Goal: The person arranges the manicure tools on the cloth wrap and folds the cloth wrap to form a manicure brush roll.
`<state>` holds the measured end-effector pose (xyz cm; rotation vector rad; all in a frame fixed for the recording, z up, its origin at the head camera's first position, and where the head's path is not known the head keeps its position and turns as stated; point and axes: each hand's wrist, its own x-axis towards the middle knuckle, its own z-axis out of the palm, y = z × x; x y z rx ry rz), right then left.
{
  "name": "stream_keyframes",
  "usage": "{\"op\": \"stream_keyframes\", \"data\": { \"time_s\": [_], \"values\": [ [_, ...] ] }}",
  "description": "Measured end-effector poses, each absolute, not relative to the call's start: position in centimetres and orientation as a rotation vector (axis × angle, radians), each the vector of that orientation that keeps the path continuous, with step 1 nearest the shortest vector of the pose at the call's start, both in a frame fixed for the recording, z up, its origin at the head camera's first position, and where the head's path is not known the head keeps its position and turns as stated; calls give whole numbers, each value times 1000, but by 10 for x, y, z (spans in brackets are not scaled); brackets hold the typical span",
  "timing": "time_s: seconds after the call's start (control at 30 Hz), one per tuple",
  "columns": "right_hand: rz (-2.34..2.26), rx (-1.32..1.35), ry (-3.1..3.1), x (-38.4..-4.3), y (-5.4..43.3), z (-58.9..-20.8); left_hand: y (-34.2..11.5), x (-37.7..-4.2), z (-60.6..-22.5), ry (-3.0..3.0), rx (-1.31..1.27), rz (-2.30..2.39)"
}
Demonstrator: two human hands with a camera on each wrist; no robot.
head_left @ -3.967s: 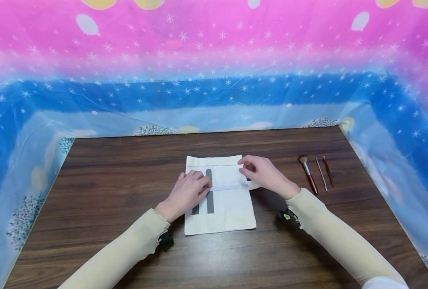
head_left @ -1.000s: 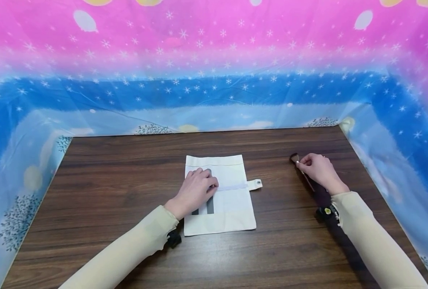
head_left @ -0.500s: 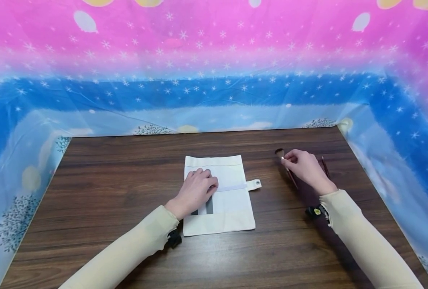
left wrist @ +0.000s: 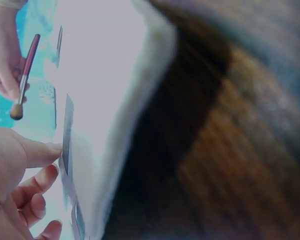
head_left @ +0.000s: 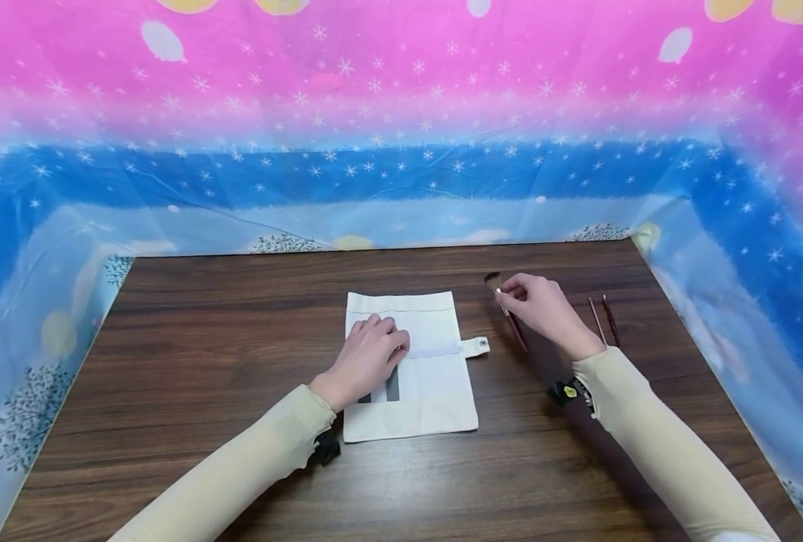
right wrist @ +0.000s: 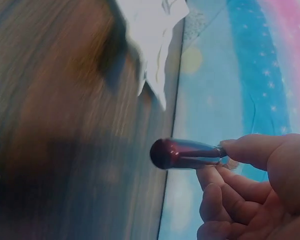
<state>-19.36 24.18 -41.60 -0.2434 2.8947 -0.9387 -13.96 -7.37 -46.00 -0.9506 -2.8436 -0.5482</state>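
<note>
A white cloth pouch [head_left: 435, 384] lies flat on the table, with dark grey strips showing in its pocket and a snap tab [head_left: 477, 346] sticking out on the right. Over its left half is my left hand [head_left: 363, 357], fingers bent. The left wrist view shows its thumb and index finger at the thin pocket edge [left wrist: 66, 175], pinching it. My right hand [head_left: 543, 301] pinches a makeup brush [head_left: 512, 325] near the ferrule, between thumb and fingers. Bristles point up and away; the dark red handle slants down toward me, right of the pouch.
Two slim sticks, one metallic [head_left: 596, 320] and one dark red [head_left: 610, 318], lie at the right, partly behind the right forearm. A patterned cloth backdrop [head_left: 401, 218] borders the wooden table [head_left: 238, 301] at the back and sides.
The right hand left the pouch, took hold of the makeup brush at the right and has carried it leftward toward the pouch. The left hand shifted slightly right, then stayed still.
</note>
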Motion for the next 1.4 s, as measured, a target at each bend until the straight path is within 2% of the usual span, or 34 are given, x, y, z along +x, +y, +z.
{"op": "stream_keyframes", "data": {
  "time_s": [0.8,1.4],
  "values": [
    [-1163,-292,2747,-216,177,-416,-75,-143,-459,-2840,-959,-549],
    [-1305,-160,2595,-222,142,-435,-75,-140,-460,-2842,-960,-551]
  ]
}}
